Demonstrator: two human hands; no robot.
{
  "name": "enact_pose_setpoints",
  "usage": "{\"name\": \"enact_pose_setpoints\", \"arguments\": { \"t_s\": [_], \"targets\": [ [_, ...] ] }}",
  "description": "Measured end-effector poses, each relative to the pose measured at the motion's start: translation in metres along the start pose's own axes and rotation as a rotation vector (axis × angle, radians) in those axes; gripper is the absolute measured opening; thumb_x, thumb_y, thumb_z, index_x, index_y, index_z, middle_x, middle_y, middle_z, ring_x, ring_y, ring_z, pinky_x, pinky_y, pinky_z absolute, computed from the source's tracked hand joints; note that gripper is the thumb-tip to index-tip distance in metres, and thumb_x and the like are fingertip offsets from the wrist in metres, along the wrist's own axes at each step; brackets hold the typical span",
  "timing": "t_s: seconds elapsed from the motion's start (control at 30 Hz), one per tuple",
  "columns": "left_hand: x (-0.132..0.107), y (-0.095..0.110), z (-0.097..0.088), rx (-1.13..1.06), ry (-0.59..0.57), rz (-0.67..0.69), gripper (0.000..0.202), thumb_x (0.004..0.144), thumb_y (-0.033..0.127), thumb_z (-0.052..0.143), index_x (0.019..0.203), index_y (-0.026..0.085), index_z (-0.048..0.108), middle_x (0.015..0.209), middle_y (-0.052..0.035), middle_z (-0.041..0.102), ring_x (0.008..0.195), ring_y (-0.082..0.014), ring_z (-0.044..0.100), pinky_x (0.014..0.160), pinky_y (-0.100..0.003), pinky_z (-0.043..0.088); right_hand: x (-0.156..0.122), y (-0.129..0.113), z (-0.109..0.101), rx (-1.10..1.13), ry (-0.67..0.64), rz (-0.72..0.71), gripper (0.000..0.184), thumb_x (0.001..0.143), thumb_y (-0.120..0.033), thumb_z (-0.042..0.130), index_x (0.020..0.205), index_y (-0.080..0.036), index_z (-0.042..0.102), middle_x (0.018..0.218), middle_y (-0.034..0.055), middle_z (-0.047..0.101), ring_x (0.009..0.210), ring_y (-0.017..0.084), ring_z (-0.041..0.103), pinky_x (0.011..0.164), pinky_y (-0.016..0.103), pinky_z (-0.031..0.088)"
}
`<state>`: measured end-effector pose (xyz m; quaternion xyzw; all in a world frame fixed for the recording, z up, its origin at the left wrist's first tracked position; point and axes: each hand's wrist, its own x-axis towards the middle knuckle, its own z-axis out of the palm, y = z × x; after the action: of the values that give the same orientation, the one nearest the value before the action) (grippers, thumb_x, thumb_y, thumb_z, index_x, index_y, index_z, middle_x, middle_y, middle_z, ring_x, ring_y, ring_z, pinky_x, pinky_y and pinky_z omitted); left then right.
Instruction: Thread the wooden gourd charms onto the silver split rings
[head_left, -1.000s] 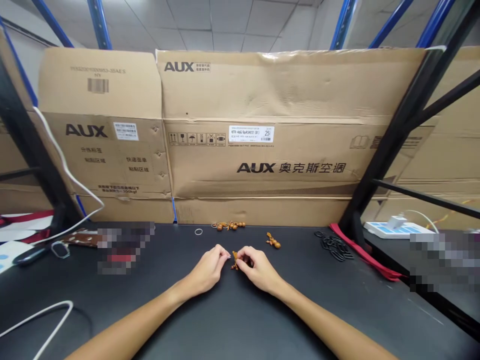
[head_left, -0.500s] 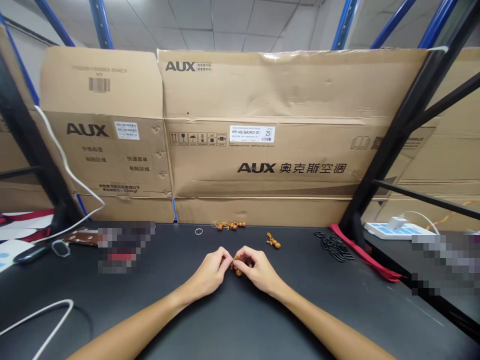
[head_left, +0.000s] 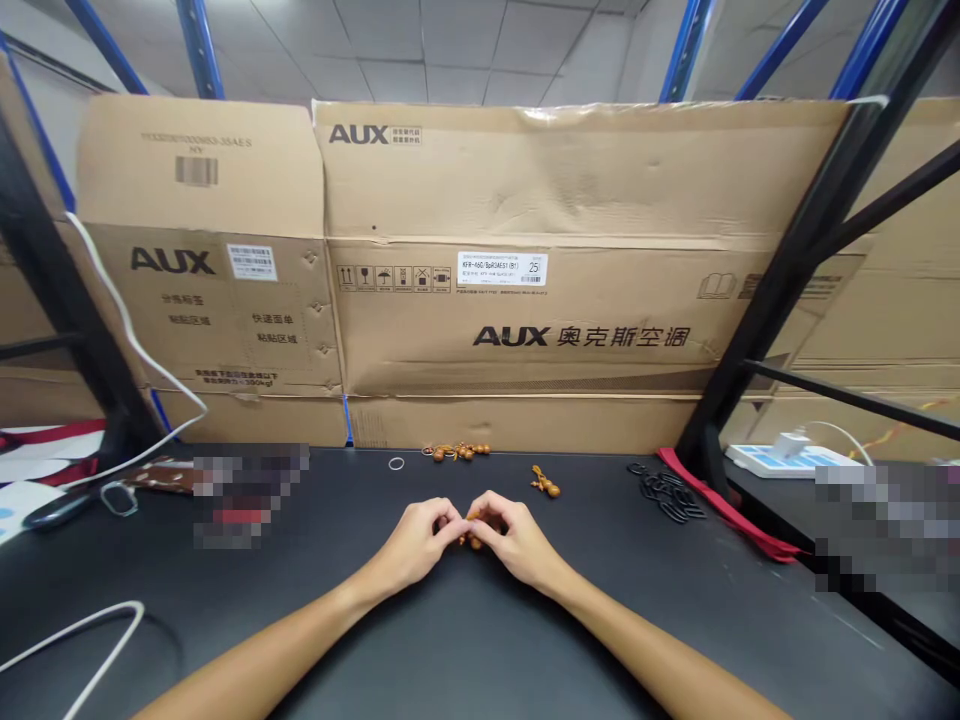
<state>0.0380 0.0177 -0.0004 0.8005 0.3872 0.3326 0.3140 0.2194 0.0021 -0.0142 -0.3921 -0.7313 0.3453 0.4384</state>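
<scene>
Low over the black tabletop, my left hand [head_left: 420,540] and my right hand [head_left: 514,538] meet fingertip to fingertip, both closed in a pinch. Between them is a small brown gourd charm [head_left: 475,543] with an orange-yellow cord. The right thumb and index finger hold the cord, and the left fingertips press against the same spot. Fingers hide most of the cord. Beyond the right hand lies another gourd charm [head_left: 551,489] with its cord. Several more gourd charms [head_left: 459,454] lie in a row near the cardboard, with a thin ring [head_left: 396,464] to their left.
Black oval loops [head_left: 671,497] lie in a pile at the right, beside a red strap [head_left: 739,515] and the black rack post [head_left: 757,280]. Cardboard [head_left: 585,200] walls off the back. A white cable [head_left: 139,620] curves at front left; a brown packet [head_left: 169,476] lies behind it.
My left hand's fingers have shifted slightly, its thumb now stretched toward the right fingertips. My right hand and the loose charms stay about where they were.
</scene>
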Motion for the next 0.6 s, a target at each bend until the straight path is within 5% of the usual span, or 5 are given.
{"name": "enact_pose_setpoints", "arguments": {
  "t_s": [0.27,0.6],
  "targets": [
    [0.0002,0.0025,-0.0028,0.012,-0.059,0.004,0.03,0.087,0.036,0.053,0.069,0.016,0.066,0.069,0.0009,0.065,0.063,-0.0126,0.052,0.061,-0.021,0.036,-0.0017,-0.0024,0.0011,-0.079,0.034,-0.064,0.01,0.089,-0.03,0.053,0.092,-0.022,0.046,0.073,-0.0024,0.063,0.061,0.013,0.059,0.056,0.023,0.041],
    [0.0014,-0.0005,-0.0039,-0.028,-0.091,-0.028,0.029,0.085,0.038,0.054,0.072,0.015,0.067,0.064,0.0021,0.06,0.058,-0.0112,0.045,0.058,-0.021,0.034,-0.0041,0.0016,-0.002,-0.496,0.017,-0.328,0.014,0.092,-0.021,0.046,0.095,-0.021,0.06,0.084,0.0038,0.067,0.076,0.017,0.057,0.074,0.031,0.041]
  ]
}}
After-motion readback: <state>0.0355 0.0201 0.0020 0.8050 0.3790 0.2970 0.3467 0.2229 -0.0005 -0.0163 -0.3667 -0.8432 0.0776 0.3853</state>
